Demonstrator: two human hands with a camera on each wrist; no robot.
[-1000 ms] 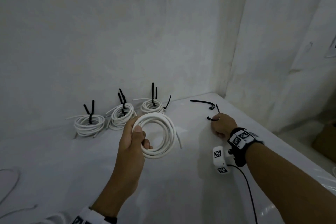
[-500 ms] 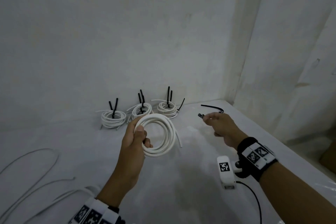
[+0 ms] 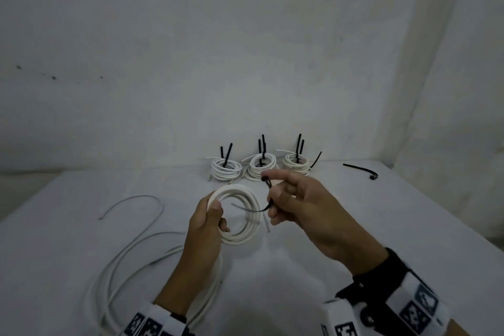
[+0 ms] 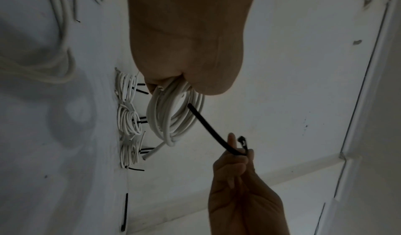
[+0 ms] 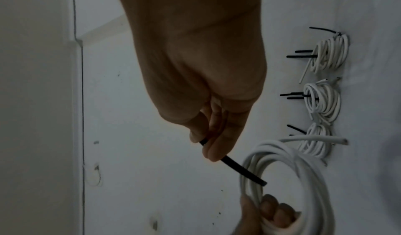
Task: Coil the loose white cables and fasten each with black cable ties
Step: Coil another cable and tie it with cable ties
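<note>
My left hand [image 3: 210, 215] grips a coil of white cable [image 3: 249, 224] by its left side and holds it above the table; the coil [image 4: 173, 116] shows below the palm in the left wrist view. My right hand [image 3: 283, 199] pinches a black cable tie [image 3: 268, 206], whose free tip pokes through the coil's opening. The right wrist view has the tie [image 5: 243, 171] reaching into the coil [image 5: 288, 178]. Three tied coils [image 3: 256, 166] with upright black tie tails stand in a row by the wall.
A spare black cable tie [image 3: 360, 169] lies at the back right of the white table [image 3: 354, 226]. Loose white cable [image 3: 131, 248] sprawls on the left and runs under my left forearm. Walls close in behind and on the right.
My right hand has carried the black tie from the back right over to the coil, and its tip now passes into the coil's opening. The left hand keeps holding the coil.
</note>
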